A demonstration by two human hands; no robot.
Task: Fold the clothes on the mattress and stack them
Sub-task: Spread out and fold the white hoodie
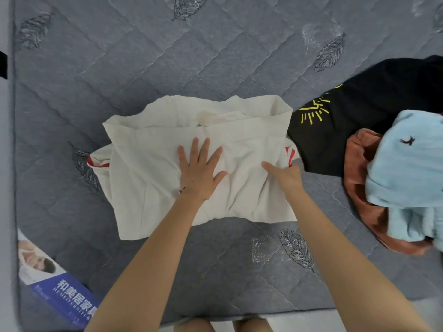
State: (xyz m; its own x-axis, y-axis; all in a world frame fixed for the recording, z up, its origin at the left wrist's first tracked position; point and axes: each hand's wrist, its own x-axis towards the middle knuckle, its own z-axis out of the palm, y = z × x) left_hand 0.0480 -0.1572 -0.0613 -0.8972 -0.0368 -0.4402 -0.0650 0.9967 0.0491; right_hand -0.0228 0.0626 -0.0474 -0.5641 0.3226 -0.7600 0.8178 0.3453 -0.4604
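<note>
Forearms (153,255) come in from the bottom edge, onto the cream garment (153,149), which lies part-folded mid-mattress (215,56). Left hand (200,168) lies flat on it, fingers spread, pinning the centre. Right hand (285,174) pinches the right edge by the red trim, thumb on top, fingers curled under. No finished stack in view. Black shirt (359,111), rust garment (357,188) and light blue garment (407,178) sit unfolded at right.

Risks, as I read it:
- The cloth is bunched under the right hand, so folding over now locks the creases in.
- If the left palm lifts early, the layers slide and the fold skews.
- The black shirt touches the right edge and could drag along.
</note>
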